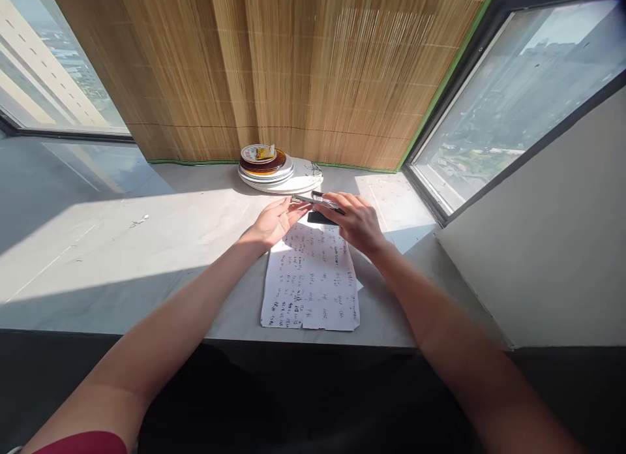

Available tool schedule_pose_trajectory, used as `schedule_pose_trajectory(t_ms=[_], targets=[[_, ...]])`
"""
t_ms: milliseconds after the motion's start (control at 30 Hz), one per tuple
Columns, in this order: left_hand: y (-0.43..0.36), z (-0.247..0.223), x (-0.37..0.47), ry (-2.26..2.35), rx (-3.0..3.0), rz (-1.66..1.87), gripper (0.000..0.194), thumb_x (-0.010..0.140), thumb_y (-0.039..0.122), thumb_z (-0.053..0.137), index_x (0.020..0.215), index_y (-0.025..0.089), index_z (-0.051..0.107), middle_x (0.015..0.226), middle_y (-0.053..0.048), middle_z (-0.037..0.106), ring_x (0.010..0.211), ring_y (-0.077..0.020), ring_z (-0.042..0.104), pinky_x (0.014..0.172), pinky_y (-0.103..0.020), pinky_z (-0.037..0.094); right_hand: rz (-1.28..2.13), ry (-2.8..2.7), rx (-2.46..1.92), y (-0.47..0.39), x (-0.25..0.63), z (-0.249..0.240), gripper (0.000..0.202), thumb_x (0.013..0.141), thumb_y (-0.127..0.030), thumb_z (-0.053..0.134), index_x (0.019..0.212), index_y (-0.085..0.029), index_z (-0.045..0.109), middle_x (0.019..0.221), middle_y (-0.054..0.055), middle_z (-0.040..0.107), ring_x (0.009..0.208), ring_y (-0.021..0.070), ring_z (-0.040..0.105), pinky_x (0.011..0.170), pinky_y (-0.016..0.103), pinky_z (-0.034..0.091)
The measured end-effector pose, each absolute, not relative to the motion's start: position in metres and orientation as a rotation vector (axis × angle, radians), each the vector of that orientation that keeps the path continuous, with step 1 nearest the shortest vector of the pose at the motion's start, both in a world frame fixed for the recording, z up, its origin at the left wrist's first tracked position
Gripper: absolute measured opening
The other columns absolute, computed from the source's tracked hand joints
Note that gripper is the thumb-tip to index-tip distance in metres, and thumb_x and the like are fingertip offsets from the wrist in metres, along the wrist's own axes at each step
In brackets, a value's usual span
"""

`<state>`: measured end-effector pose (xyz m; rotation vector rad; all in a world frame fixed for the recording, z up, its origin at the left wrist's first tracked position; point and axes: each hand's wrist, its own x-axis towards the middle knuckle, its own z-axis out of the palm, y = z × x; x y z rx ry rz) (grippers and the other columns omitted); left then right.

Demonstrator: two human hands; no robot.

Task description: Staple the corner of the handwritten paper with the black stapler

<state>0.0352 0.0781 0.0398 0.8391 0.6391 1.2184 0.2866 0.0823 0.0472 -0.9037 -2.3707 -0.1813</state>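
My right hand (359,222) grips a slim silver-and-black tool (320,199) that looks like a stapler, its fingers bent over the top. At the tool's far left end, my left hand (276,224) pinches the thin tip between thumb and fingers, palm turned up. Its exact kind is partly hidden by the right fingers. Below both hands lies a white sheet of paper (313,278) covered with handwritten lines, its near edge torn in places. A dark flat patch (320,218) shows just under the tool; whether it is an object or a shadow I cannot tell.
Behind the hands stands a stack of plates (267,173) with a small yellow packet (264,153) on top. A bamboo blind (293,69) hangs at the back. Windows flank the grey ledge (161,245), and a white wall (548,245) rises at right.
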Motion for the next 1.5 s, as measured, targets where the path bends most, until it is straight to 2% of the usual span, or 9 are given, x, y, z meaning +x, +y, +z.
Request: schedule_pose_trajectory(t_ms=[233, 433, 533, 733, 900, 1000, 1167, 1267, 1500], targets=[[0.077, 0.044, 0.029, 0.898, 1.012, 1.24, 0.021, 0.107, 0.011, 0.048, 0.113, 0.016, 0.067, 0.143, -0.016, 0.073, 0.141, -0.0227, 0.066, 0.127, -0.04, 0.048, 0.216, -2.109, -0.973, 0.078, 0.284, 0.06, 0.037, 0.101, -0.026, 0.066, 0.136, -0.034, 0.077, 0.139, 0.007, 0.073, 0.127, 0.0345, 0.064, 0.106, 0.057, 0.053], [0.083, 0.039, 0.025, 0.995, 1.014, 1.292, 0.019, 0.112, 0.028, 0.052, 0.108, 0.019, 0.068, 0.111, -0.01, 0.072, 0.102, -0.0193, 0.069, 0.1, -0.037, 0.058, 0.969, -2.213, -0.828, 0.074, 0.291, 0.063, 0.035, 0.091, -0.056, 0.078, 0.099, -0.023, 0.079, 0.089, 0.002, 0.072, 0.082, 0.0195, 0.063, 0.073, 0.036, 0.049], [0.08, 0.039, 0.029, 0.908, 1.063, 1.198, 0.014, 0.104, 0.022, 0.059, 0.105, 0.017, 0.072, 0.102, -0.011, 0.07, 0.095, -0.0214, 0.067, 0.094, -0.04, 0.057, 0.981, -2.398, -0.703, 0.078, 0.288, 0.057, 0.032, 0.091, -0.055, 0.08, 0.094, -0.024, 0.079, 0.089, 0.002, 0.072, 0.087, 0.0206, 0.062, 0.08, 0.037, 0.048], [0.067, 0.046, 0.035, 0.864, 1.253, 1.152, 0.025, 0.099, 0.032, 0.069, 0.122, 0.024, 0.073, 0.128, -0.012, 0.077, 0.115, -0.0264, 0.075, 0.111, -0.045, 0.058, 0.876, -2.321, -0.644, 0.082, 0.286, 0.056, 0.041, 0.102, -0.063, 0.067, 0.116, -0.027, 0.081, 0.115, 0.007, 0.077, 0.108, 0.026, 0.064, 0.098, 0.044, 0.049], [0.059, 0.052, 0.037, 0.982, 1.398, 1.03, 0.038, 0.096, 0.037, 0.076, 0.132, 0.024, 0.07, 0.112, -0.011, 0.084, 0.109, -0.0297, 0.081, 0.098, -0.045, 0.063, 0.64, -2.247, -0.629, 0.074, 0.278, 0.06, 0.04, 0.111, -0.054, 0.057, 0.137, -0.033, 0.079, 0.152, 0.009, 0.064, 0.137, 0.0317, 0.055, 0.12, 0.054, 0.041], [0.059, 0.051, 0.037, 1.024, 1.426, 1.053, 0.032, 0.094, 0.032, 0.079, 0.124, 0.025, 0.07, 0.098, -0.01, 0.085, 0.098, -0.0296, 0.084, 0.092, -0.044, 0.064, 0.641, -2.332, -0.583, 0.069, 0.271, 0.059, 0.034, 0.112, -0.044, 0.056, 0.136, -0.037, 0.079, 0.154, 0.006, 0.066, 0.136, 0.0314, 0.056, 0.12, 0.057, 0.043], [0.064, 0.048, 0.037, 1.019, 1.438, 1.117, 0.025, 0.098, 0.042, 0.076, 0.111, 0.022, 0.067, 0.096, -0.011, 0.084, 0.091, -0.0285, 0.083, 0.092, -0.046, 0.065, 0.751, -2.157, -0.6, 0.071, 0.269, 0.058, 0.031, 0.11, -0.039, 0.06, 0.129, -0.033, 0.083, 0.142, 0.006, 0.076, 0.132, 0.0283, 0.066, 0.119, 0.054, 0.048], [0.072, 0.048, 0.022, 1.467, 1.555, 1.309, 0.017, 0.105, 0.038, 0.063, 0.1, 0.022, 0.067, 0.097, -0.01, 0.083, 0.089, -0.0273, 0.08, 0.091, -0.045, 0.064, 0.792, -1.961, -0.737, 0.085, 0.283, 0.054, 0.027, 0.103, -0.037, 0.067, 0.119, -0.026, 0.086, 0.136, 0.009, 0.078, 0.126, 0.0271, 0.072, 0.11, 0.048, 0.058], [0.09, 0.034, -0.023, 2.102, 1.959, 0.867, 0.042, 0.091, 0.012, 0.059, 0.128, 0.023, 0.075, 0.152, -0.015, 0.067, 0.139, -0.0403, 0.058, 0.117, -0.054, 0.044, 0.477, -1.545, -1.616, 0.131, 0.347, 0.024, 0.02, 0.08, -0.015, 0.069, 0.091, -0.017, 0.087, 0.085, 0.01, 0.083, 0.082, 0.0272, 0.077, 0.092, 0.046, 0.063]])
